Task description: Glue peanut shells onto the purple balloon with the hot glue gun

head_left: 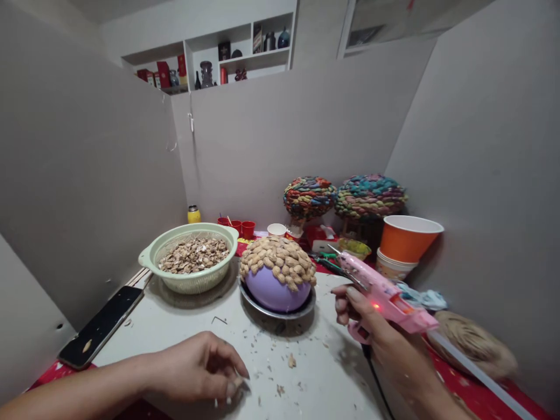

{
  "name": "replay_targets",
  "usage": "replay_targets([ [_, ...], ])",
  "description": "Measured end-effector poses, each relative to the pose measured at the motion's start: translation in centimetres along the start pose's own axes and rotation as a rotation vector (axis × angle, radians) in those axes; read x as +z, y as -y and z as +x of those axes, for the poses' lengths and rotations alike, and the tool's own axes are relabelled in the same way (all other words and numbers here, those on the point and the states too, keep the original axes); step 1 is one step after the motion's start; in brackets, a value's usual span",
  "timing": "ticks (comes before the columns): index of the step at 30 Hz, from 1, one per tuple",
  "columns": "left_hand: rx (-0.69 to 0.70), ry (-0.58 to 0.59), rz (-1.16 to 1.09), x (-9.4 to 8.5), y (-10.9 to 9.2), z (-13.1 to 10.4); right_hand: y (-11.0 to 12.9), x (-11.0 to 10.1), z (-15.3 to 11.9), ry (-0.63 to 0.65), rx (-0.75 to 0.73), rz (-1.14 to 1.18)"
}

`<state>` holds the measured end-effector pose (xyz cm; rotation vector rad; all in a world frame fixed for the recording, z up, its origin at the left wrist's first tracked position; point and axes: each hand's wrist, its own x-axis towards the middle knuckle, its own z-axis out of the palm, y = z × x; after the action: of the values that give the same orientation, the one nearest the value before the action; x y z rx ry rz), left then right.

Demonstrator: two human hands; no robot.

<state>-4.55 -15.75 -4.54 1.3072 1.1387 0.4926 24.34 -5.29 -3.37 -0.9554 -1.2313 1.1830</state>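
My right hand (371,321) is wrapped round a pink hot glue gun (376,286), its metal nozzle pointing up and left and a small light glowing on its side. A white glue stick (476,370) sticks out of its back. Low on the left, my left hand (201,367) has its fingers curled in, with a small pale piece, seemingly a peanut shell (238,381), at the fingertips. Between and beyond the hands, a purple balloon (275,290) rests in a shallow metal bowl (277,315). Peanut shells (280,256) cover the balloon's upper part in overlapping rows.
A pale green colander (192,283) of peanut shells stands left, near a black phone (102,324). Shell crumbs litter the white board (262,356). Behind are red cups (247,229), two colourful domes (370,197) and an orange bucket (406,239). Grey panels (280,134) enclose the table.
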Motion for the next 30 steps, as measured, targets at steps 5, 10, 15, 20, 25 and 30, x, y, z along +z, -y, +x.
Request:
replay_targets([
  [5,-0.008,0.115,-0.038,2.0,-0.4,1.5,-0.5,-0.4,-0.3,0.004,-0.038,-0.011],
  [10,0.013,0.22,-0.159,3.7,-0.3,4.1,-1.3,-0.9,-0.5,0.067,-0.07,-0.091],
  [15,0.061,0.259,-0.422,4.7,-2.8,5.7,-0.6,-0.5,-1.6,0.179,-0.126,-0.122],
  [20,0.163,0.196,-0.526,3.8,-5.7,6.0,0.4,0.0,-2.3,0.291,-0.17,-0.276],
  [25,0.241,0.137,-0.585,3.0,-7.8,6.0,0.6,0.1,-2.4,0.292,-0.19,-0.309],
  [30,0.3,0.126,-0.636,3.1,-9.0,6.2,1.0,0.4,-2.5,0.333,-0.171,-0.15],
])
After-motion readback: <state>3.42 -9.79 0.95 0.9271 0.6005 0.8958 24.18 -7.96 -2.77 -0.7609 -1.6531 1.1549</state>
